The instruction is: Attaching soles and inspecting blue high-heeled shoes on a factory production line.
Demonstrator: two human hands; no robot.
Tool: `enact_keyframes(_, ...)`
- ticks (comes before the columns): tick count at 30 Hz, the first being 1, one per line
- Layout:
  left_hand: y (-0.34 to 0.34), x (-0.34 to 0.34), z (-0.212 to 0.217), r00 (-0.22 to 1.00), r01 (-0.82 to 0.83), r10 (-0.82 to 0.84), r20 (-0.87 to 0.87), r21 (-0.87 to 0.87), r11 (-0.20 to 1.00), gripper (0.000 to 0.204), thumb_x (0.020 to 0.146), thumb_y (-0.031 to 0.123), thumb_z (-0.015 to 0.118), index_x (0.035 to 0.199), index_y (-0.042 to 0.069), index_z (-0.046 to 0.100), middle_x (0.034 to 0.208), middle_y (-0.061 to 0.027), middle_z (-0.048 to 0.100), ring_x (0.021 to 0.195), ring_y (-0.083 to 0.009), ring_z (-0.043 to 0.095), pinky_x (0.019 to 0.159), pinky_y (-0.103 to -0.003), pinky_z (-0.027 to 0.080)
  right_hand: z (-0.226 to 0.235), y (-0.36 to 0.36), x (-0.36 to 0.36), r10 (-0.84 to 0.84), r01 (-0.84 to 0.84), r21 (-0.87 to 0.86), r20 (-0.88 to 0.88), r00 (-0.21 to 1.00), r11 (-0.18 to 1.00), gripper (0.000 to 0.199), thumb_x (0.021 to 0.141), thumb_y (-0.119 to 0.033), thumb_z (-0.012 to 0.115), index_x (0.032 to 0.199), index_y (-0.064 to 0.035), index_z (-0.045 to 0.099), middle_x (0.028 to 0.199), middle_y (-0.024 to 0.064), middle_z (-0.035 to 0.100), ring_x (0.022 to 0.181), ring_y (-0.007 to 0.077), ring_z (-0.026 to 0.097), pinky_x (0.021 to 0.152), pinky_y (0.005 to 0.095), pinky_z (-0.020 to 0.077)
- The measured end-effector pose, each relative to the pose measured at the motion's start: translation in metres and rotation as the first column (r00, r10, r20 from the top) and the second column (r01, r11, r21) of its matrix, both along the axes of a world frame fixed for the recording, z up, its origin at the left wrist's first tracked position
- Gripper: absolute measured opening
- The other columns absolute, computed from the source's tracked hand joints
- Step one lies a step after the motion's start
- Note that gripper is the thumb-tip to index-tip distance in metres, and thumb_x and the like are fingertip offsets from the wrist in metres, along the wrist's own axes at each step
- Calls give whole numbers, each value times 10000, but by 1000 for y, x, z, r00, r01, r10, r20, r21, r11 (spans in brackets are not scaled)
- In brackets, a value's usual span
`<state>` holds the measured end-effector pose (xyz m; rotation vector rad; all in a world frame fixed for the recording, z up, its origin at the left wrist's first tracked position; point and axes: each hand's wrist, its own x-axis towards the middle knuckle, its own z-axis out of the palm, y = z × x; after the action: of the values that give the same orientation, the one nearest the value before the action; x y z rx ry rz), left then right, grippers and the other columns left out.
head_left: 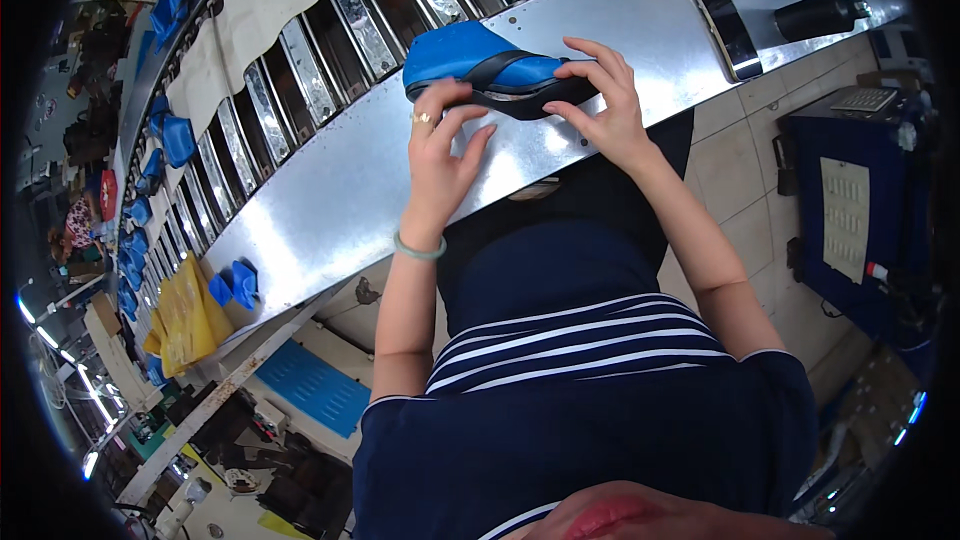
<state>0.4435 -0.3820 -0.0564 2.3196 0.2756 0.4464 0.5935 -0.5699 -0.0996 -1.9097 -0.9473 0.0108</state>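
Observation:
A blue shoe last [455, 48] with a black strap [494, 66] across it and a black sole [520, 103] along its near side lies on the metal bench. At its right, narrower end, my right hand [608, 105] grips the sandal, thumb on the near edge and a fingertip on the far side. Around the left end, my left hand [445, 145] has its fingers loosely curved and spread. Its upper fingers touch the strap and sole edge, slightly blurred, while the thumb stands apart from the sandal.
Beyond the metal bench [300, 230] runs a roller conveyor [300, 65] with pale cloth [260, 10] on it. A phone [728, 35] and black bottle [815, 16] lie to the right. Blue pieces [235, 284] and yellow plastic [188, 320] are at the left. A dark blue cabinet [845, 180] stands right.

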Motion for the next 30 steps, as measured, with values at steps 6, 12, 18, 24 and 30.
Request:
enact_keyframes(6,13,40,-17,979,189,-188,-81,1,982,502,688,225,844,1141,114,659,1396,-91,543,1394,-339,388,1165,-527,226,-6,4,-5,59,-51,63,-130,990,997,267,716,-200,825,920,-94,689,1341,94,571,1238,318,491,1055,421,354)
enact_keyframes(12,13,44,-32,976,207,-211,-58,-76,975,579,693,286,842,1213,140,633,1432,-78,526,1419,-313,360,1187,-529,134,-5,6,5,100,-100,8,-131,986,995,230,730,-209,817,899,-102,702,1317,69,598,1243,305,486,1045,425,362)
enact_keyframes(18,12,42,-38,987,147,-157,-27,-238,960,385,725,268,824,1023,122,628,1451,-79,513,1438,-328,325,1194,-530,61,-7,8,11,148,-145,31,-128,981,989,221,724,-195,822,883,-97,703,1254,69,644,1235,310,505,1029,434,385)
enact_keyframes(24,9,46,-48,987,155,-158,-7,-157,975,240,758,247,797,824,101,617,1447,-87,517,1440,-338,320,1192,-533,47,-11,9,13,137,-130,49,-187,973,990,227,710,-186,831,872,-100,697,1216,63,668,1245,318,501,1040,440,374)
enact_keyframes(30,6,47,-48,990,137,-142,-23,-142,980,227,775,228,779,791,89,600,1456,-88,505,1439,-333,322,1192,-530,74,-12,11,13,121,-119,26,-161,979,993,252,699,-206,840,856,-105,671,1206,53,675,1245,314,494,1038,446,368)
